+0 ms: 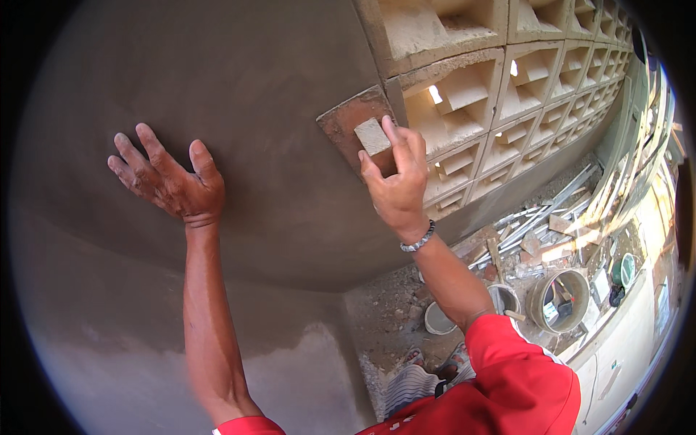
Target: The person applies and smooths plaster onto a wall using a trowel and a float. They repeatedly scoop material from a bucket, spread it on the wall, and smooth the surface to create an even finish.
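My left hand (170,174) is raised against the smooth grey plastered wall (283,203), fingers apart and holding nothing; whether it touches the surface is unclear. To its right, my right hand (399,174) grips the pale block handle of a float (338,125) between thumb and fingers. The float's square, reddish, plaster-stained plate lies against the wall at the border with the pale ventilation blocks (453,90). Part of the plate is hidden behind that hand.
Below the blocks, rubble and scrap lengths (536,225) cover the ground, with a large bucket (536,304), smaller containers (435,322) and a green container (627,268). Long curved-looking strips (638,167) stand at the right. My sandalled feet (453,359) show at the bottom.
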A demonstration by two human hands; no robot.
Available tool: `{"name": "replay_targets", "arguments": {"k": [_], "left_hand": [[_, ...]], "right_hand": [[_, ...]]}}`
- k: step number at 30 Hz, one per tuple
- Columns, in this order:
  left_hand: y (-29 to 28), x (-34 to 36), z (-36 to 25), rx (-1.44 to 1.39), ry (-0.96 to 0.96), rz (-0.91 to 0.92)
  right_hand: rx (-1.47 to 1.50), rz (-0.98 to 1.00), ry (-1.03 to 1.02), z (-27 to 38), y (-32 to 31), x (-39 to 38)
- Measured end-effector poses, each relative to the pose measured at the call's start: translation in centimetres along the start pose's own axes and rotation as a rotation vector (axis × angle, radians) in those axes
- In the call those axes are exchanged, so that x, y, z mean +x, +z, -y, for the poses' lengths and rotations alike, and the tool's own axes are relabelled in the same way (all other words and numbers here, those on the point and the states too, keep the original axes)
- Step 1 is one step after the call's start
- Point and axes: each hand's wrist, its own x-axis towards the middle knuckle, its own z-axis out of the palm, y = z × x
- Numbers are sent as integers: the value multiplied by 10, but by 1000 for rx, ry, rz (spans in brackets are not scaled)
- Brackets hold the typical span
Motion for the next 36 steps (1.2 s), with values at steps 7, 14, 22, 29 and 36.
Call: {"name": "replay_targets", "arguments": {"k": [7,14,22,29,36], "left_hand": [[0,-2,1,1,5,6],[-4,0,9,19,16,33],[-1,-2,5,23,2,46],[1,-3,8,53,19,44],[0,-3,8,49,9,43]], "right_hand": [[-46,282,-77,-15,2,-86],[50,-117,47,1,0,-26],[37,295,43,-6,17,-129],[-8,-153,94,-12,4,-46],[-60,257,110,-19,24,-176]]}}
